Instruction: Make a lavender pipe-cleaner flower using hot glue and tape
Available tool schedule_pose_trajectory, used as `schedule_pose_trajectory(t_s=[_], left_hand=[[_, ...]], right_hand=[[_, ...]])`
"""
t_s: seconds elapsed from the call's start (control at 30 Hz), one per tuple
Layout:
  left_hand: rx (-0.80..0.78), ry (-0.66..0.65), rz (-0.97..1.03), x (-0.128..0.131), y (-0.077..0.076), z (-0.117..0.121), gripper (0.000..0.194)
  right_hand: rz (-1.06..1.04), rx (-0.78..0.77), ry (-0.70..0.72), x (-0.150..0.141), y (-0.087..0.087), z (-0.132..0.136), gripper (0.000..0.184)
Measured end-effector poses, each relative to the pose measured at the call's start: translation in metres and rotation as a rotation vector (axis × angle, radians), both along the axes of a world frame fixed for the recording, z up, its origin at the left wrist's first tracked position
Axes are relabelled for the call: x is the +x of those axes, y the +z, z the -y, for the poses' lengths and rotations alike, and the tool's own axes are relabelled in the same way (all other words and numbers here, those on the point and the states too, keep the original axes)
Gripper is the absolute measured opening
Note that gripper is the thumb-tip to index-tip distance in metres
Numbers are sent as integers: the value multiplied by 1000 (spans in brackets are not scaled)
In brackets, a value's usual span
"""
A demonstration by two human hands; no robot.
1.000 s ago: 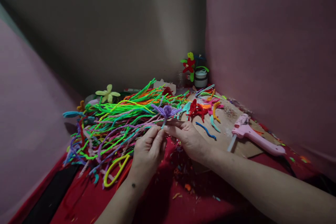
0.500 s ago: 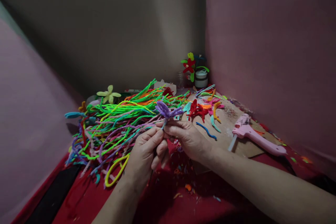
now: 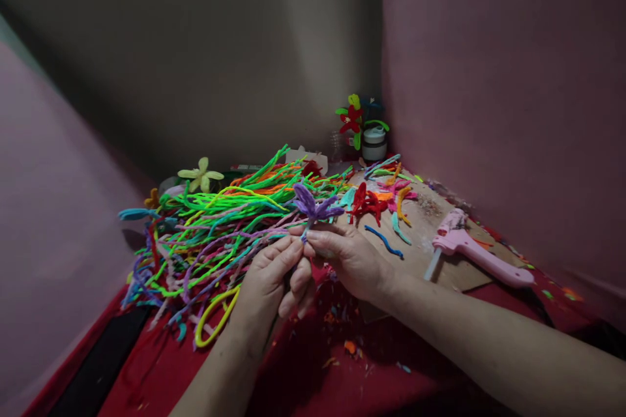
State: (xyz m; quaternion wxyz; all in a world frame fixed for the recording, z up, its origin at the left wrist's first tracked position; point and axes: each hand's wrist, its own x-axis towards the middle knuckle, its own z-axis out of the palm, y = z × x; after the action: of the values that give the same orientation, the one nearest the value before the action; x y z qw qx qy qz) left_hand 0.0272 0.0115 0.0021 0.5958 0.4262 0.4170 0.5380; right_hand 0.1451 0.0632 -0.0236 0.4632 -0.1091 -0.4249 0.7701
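Note:
A purple pipe-cleaner flower (image 3: 315, 205) with its petals spread stands upright above my fingers. My left hand (image 3: 276, 273) pinches the base of its short stem between thumb and forefinger. Just beside it, my right hand (image 3: 345, 254) grips the same stem from the right, thumb and forefinger pressed together. The two sets of fingertips meet and cover most of the stem. Behind my left hand spreads a big heap of pipe cleaners (image 3: 210, 221) in green, purple, orange and other colours.
A pink glue gun (image 3: 482, 257) lies at the right on a brown board (image 3: 425, 234). Red pipe-cleaner petals (image 3: 366, 205) and a blue piece (image 3: 384, 241) lie nearer. A pale yellow flower (image 3: 201, 175) and a small white pot (image 3: 374, 143) stand at the back. Scraps litter the red cloth (image 3: 303, 378).
The purple flower has turned slightly in my fingers, and its petals show a little more spread. Both hands keep nearly the same place and grip.

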Motion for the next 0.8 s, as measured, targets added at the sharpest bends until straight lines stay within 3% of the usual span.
schedule_pose_trajectory(t_s=[0.23,0.53,0.8], left_hand=[[5,-29,21,0,4,2,21],[-11,15,-237,1,5,4,30],[18,96,-311,1,1,3,26]], right_hand=[[-26,-15,8,-3,0,2,20],[16,49,-66,-1,1,4,22],[64,86,-123,1,8,8,22]])
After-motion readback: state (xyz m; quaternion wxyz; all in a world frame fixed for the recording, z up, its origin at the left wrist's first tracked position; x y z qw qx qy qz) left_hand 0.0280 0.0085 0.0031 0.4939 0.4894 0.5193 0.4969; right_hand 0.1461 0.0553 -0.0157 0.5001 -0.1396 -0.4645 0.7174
